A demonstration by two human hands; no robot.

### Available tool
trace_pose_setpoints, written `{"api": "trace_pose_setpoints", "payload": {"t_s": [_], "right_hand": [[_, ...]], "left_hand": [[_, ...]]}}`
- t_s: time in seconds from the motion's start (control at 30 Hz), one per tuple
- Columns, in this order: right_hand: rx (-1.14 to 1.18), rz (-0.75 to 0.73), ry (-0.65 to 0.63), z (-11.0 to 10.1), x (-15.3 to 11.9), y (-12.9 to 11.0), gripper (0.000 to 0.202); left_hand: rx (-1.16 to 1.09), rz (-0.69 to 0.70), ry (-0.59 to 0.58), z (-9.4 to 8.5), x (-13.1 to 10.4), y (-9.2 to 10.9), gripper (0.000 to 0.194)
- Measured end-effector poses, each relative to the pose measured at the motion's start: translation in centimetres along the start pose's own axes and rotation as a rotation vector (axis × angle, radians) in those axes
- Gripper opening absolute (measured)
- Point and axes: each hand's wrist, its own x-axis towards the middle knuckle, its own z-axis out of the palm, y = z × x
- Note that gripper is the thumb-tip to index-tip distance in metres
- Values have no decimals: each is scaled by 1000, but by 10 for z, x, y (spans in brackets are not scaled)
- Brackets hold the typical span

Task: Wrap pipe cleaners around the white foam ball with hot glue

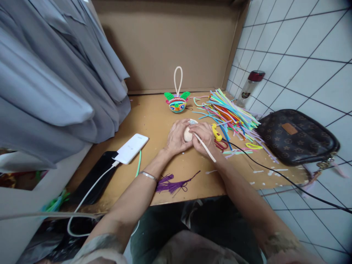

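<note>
Over the middle of the table, my left hand (176, 138) is closed around a small cream-coloured round piece (188, 135), partly covered by fingers. My right hand (204, 136) presses against the same piece and pinches a white pipe cleaner (205, 147), whose free end points back toward my right forearm. Just right of that hand lie a yellow glue gun (217, 133) and red-handled scissors (221, 145). Behind my hands sits a colourful animal-head ornament (177, 105) with green ears and a white hanging loop (178, 81).
Pipe cleaners (231, 113) are heaped at the back right, beside a brown patterned bag (298, 136) and a bottle (249, 87). A black cord (264, 170) runs off right. Purple tassels (173, 185) lie near the front edge. A white power bank (132, 148) with cable lies left, near a grey curtain (63, 73).
</note>
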Motion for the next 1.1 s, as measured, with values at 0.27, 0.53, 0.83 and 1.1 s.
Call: {"api": "trace_pose_setpoints", "payload": {"t_s": [0.27,0.53,0.83,1.1], "right_hand": [[-1,45,-35,2,0,1,29],[43,61,-43,1,0,0,29],[99,37,-40,0,-2,-1,37],[95,-24,13,-1,-1,-6,30]], "left_hand": [[-9,-39,21,10,-4,-4,69],[-27,-171,38,15,-5,2,66],[-147,-184,88,17,-3,-4,70],[-212,-300,102,15,-2,-7,76]]}}
